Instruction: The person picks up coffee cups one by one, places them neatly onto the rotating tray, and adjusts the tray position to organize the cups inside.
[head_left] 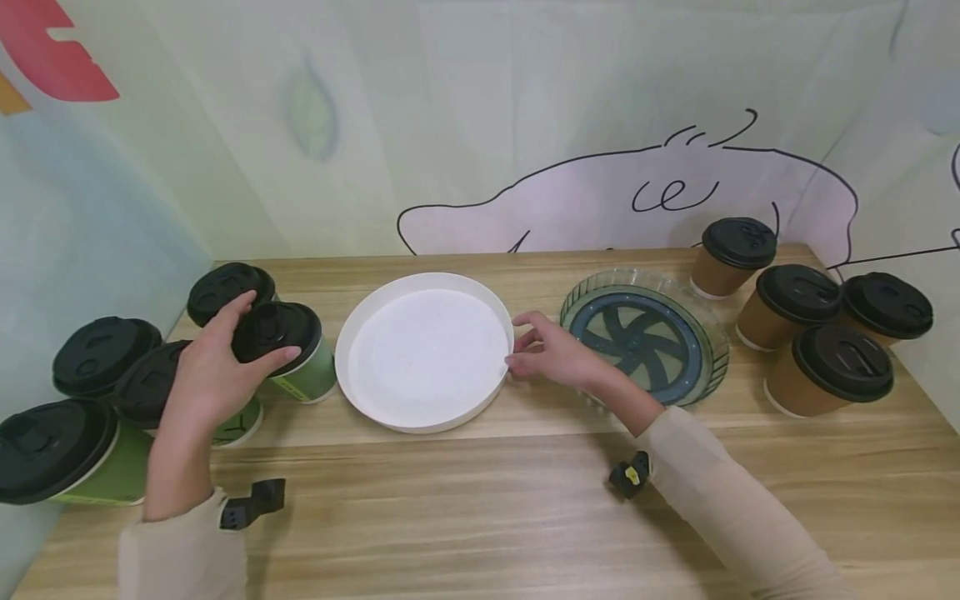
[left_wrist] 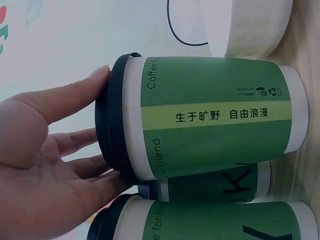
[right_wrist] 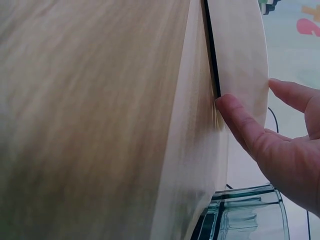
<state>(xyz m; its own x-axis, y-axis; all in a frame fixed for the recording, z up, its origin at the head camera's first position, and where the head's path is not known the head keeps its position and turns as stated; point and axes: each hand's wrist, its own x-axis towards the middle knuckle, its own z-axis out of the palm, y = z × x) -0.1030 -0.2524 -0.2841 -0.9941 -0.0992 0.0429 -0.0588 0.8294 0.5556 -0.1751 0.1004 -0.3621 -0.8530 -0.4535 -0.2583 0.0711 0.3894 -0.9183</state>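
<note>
My left hand [head_left: 213,367] reaches over a green paper coffee cup [left_wrist: 215,117] with a black lid [head_left: 273,329]. Thumb and fingers grip opposite sides of that lid, and the cup stands upright. Just right of the cup lies a shallow round white tray [head_left: 423,354]. At the tray's right side, my right hand [head_left: 551,354] holds the edge, one digit at the upper rim and another low on the wall [right_wrist: 242,55]. In the right wrist view a dark line runs along the tray's bottom edge.
Several other green lidded cups [head_left: 112,467] crowd the left end of the wooden table [head_left: 450,517]. Right of the tray lies a clear ribbed dish [head_left: 712,346] with a blue spoked disc [head_left: 637,346]. Several brown lidded cups [head_left: 802,379] stand at the far right.
</note>
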